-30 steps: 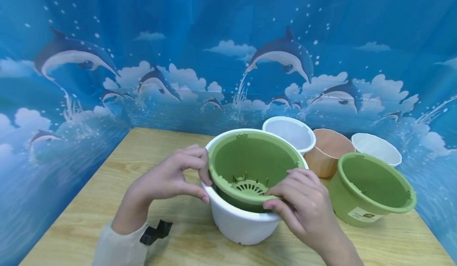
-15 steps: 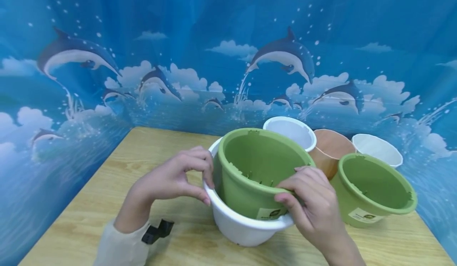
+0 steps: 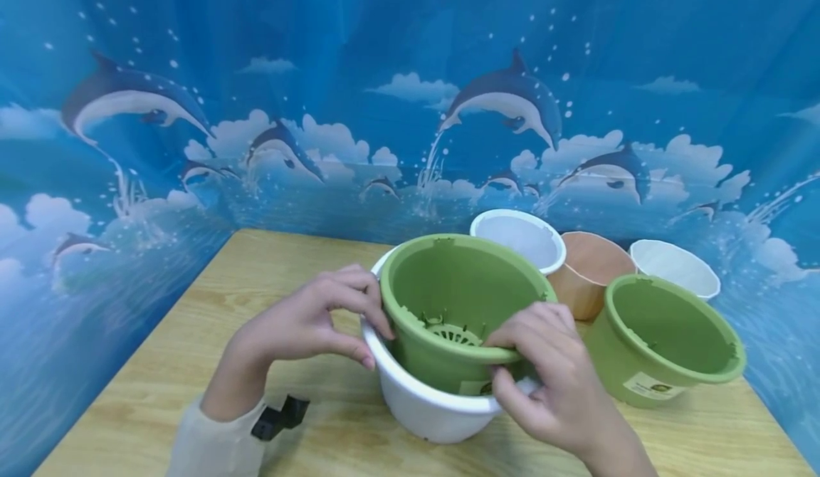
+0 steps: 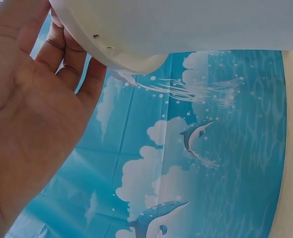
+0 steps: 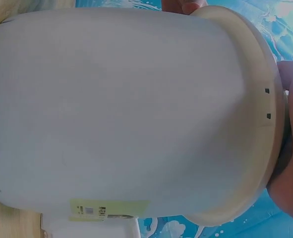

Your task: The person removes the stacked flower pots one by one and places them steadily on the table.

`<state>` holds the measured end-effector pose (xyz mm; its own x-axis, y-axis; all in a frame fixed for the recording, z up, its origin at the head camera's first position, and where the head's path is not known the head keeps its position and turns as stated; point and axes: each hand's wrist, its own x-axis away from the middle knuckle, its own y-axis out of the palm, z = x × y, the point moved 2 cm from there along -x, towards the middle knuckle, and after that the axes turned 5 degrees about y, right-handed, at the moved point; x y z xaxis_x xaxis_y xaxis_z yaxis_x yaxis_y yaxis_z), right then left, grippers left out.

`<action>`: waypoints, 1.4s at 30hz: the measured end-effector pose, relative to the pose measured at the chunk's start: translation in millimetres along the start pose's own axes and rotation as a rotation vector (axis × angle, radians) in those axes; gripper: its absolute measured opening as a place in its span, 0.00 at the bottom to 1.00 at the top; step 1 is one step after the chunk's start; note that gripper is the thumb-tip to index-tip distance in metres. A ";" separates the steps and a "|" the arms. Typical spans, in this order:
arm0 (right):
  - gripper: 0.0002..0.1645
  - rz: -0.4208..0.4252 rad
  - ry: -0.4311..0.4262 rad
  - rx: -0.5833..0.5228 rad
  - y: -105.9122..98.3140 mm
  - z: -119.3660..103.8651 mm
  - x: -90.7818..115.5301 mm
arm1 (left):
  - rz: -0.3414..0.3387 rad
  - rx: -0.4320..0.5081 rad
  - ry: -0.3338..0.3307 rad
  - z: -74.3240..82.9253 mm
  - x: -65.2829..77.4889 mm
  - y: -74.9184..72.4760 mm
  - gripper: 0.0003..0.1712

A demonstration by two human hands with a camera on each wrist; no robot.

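A green plastic flowerpot (image 3: 442,349) sits partway inside a white flowerpot (image 3: 435,420), its rim standing above the white one. Slats show in its floor, and part of a label on its front. My right hand (image 3: 551,377) pinches the green rim at the front right, fingers over the edge and thumb below, close to the white rim. With my left hand (image 3: 320,317) I hold the white pot's left rim, fingers inside and thumb outside. In the left wrist view, fingers of the left hand (image 4: 42,94) reach up to the white rim. The right wrist view shows the white pot's side (image 5: 116,109) and a label.
A second green pot (image 3: 640,374) with a label stands at the right. Behind it are an orange-brown pot (image 3: 579,292), a white pot (image 3: 675,267) and another white one (image 3: 519,238). The wooden table (image 3: 256,263) meets a blue dolphin-print curtain (image 3: 359,92).
The green pot first rose out of the white pot and shifted right, exposing its label. It has since dropped slightly and come back left. The left hand stays on the white rim.
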<state>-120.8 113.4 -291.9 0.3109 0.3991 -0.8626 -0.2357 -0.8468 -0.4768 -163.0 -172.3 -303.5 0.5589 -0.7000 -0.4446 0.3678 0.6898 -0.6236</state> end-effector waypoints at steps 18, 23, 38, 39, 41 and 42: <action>0.11 0.089 -0.051 0.003 -7.4 0.9 -1.1 | -0.043 0.027 -0.016 -0.4 -0.9 2.3 0.14; 0.13 0.137 -0.035 0.011 -9.8 -1.0 -2.8 | -0.048 0.028 -0.008 -0.7 0.4 2.3 0.13; 0.14 0.330 -0.053 0.022 -12.6 -1.1 -1.7 | -0.056 0.046 0.025 -0.5 0.5 2.7 0.12; 0.15 0.357 -0.058 0.021 -13.0 -1.3 -1.6 | -0.057 0.048 0.026 -0.5 0.5 2.8 0.12; 0.16 0.405 -0.062 0.017 -13.9 -1.7 -1.7 | -0.060 0.049 0.034 -0.4 0.4 2.9 0.12; 0.15 0.426 -0.063 0.012 -14.3 -1.8 -2.0 | -0.061 0.051 0.035 -0.4 0.1 2.9 0.12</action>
<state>-116.4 124.1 -283.0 0.1265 0.0353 -0.9913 -0.3420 -0.9365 -0.0770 -162.2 -170.5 -305.7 0.5087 -0.7461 -0.4297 0.4384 0.6540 -0.6165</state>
